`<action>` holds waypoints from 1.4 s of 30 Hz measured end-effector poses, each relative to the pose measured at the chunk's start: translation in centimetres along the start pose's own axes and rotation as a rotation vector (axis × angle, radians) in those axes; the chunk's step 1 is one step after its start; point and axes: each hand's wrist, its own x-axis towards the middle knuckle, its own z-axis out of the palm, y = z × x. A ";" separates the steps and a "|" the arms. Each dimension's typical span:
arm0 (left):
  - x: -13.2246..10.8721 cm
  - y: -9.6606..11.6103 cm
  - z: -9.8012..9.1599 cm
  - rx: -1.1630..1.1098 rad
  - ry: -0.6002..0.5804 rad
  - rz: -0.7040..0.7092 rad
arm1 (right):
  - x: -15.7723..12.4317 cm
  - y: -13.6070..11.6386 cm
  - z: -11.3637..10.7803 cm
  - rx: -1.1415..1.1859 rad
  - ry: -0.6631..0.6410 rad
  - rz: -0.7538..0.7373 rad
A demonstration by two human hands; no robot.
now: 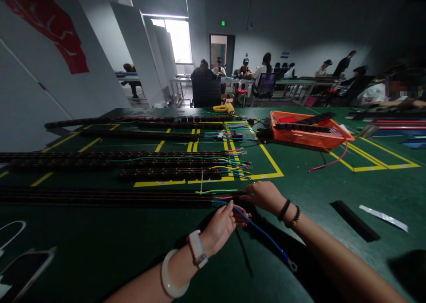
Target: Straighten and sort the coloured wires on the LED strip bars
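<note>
My left hand (223, 225) pinches a blue wire (262, 233) between thumb and fingers. The wire runs out to the lower right and ends in a ring terminal (292, 265). Just above, my right hand (264, 196) is closed around the red wire (229, 198) and the yellow-green wire (222, 190), its fingertips partly hidden. These wires come out of the right end of a long black sleeved cable bundle (133, 197) lying across the table. A white cable tie (201, 182) stands up near that end.
Behind lie more black cable bundles (169, 174) with coloured wire ends. An orange basket (309, 139) holds black pieces, near a yellow heat gun (225, 108). At right are a black strip (354, 220) and a white strip (384, 218). Several people sit at far tables.
</note>
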 end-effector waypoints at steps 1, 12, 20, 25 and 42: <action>0.0 0.0 0.0 -0.007 0.002 -0.003 | -0.2 -0.1 -0.3 -0.001 0.017 0.009; -0.1 0.0 0.1 -0.062 -0.014 -0.020 | -2.9 -0.4 -2.8 0.202 -0.265 -0.222; -0.3 0.3 0.4 0.048 -0.064 -0.082 | -2.2 1.9 -2.6 0.415 -0.421 -0.213; -0.4 -0.4 0.4 0.259 -0.065 -0.080 | -0.9 2.4 -0.8 0.401 -0.461 -0.119; -0.6 -0.2 0.7 0.274 -0.078 -0.069 | 1.1 3.7 0.2 0.638 0.088 -0.101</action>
